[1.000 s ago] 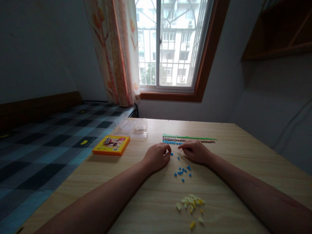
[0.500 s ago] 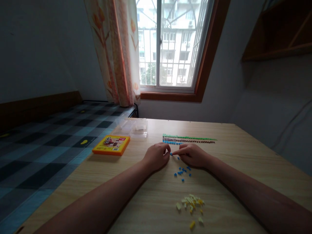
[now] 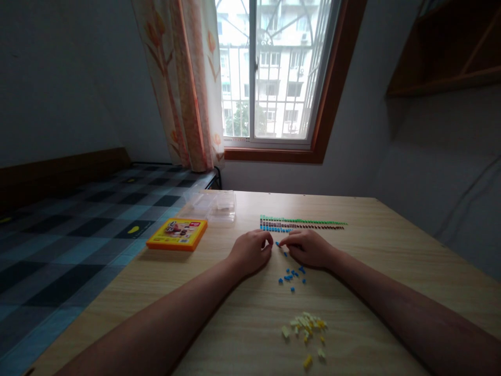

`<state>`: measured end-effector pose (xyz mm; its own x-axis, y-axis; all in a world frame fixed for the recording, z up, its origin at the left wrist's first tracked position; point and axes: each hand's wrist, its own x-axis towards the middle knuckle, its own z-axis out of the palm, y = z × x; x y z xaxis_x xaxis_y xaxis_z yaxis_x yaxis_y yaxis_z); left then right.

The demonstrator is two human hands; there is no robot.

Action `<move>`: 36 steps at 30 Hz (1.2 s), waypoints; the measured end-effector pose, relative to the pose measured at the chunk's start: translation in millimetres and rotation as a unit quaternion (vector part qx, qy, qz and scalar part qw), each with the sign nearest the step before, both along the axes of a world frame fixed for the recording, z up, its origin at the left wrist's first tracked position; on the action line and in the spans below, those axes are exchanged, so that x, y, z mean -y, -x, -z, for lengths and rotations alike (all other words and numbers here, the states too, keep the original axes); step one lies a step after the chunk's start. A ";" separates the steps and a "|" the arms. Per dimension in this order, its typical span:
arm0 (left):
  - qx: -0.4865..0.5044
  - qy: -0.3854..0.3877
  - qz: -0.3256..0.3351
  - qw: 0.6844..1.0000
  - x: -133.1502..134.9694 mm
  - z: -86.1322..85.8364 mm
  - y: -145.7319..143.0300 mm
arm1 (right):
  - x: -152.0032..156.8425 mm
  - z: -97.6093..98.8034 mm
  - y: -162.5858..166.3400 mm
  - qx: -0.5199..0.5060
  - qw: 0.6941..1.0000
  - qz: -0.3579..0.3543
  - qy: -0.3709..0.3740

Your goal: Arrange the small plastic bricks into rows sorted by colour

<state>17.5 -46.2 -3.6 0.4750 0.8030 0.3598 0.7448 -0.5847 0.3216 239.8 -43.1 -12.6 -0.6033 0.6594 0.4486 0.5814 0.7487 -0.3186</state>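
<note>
A small blue toy brick (image 3: 277, 244) is at the fingertips of my right hand (image 3: 309, 248), whose index finger points left and whose other fingers are folded under. Facing it is my left hand (image 3: 250, 252), curled with thumb and index tip close together; whatever lies between them, if anything, is too small to make out. One more blue piece lies just below the right fingertips. A loose group of blue bricks (image 3: 288, 277) is spread nearer to me. Beyond my hands run neat rows of tiny pieces: green (image 3: 301, 221), brown (image 3: 303, 226) and blue (image 3: 276, 228). My right hand partly hides the blue row.
Pale yellow and yellow bricks (image 3: 309, 324) lie scattered at the near side of the wooden table (image 3: 219, 313). On the left are an orange-yellow box (image 3: 177, 234) and clear plastic trays (image 3: 215, 205). A bed with a checked cover (image 3: 78, 235) adjoins the table's left edge.
The blue brick between the hands is now by the right fingertips, slightly apart from the left ones. My right index finger has drawn back a little to the right.
</note>
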 end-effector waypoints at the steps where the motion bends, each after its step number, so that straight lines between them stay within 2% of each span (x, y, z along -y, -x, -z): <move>1: 0.000 0.001 0.000 1.000 -0.2 0.2 0.1 | -1.1 1.3 -0.3 -0.006 1.000 0.003 -0.003; 10: 0.002 0.001 0.003 1.000 0.1 -0.7 0.7 | -6.9 -0.3 -11.9 0.007 0.998 0.050 -0.033; 23: 0.000 0.005 0.000 1.000 0.0 -1.2 0.5 | -15.4 -0.8 -29.6 0.065 0.976 0.205 -0.028; 36: -0.004 0.015 -0.002 1.000 1.1 -3.3 0.2 | -16.2 -3.6 -28.2 0.085 0.959 0.272 -0.006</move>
<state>17.4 -47.3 -0.3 0.4744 0.8153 0.3322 0.7502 -0.5718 0.3320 267.9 -26.8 -9.1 -0.2374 0.8922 0.3841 0.9291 0.3240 -0.1784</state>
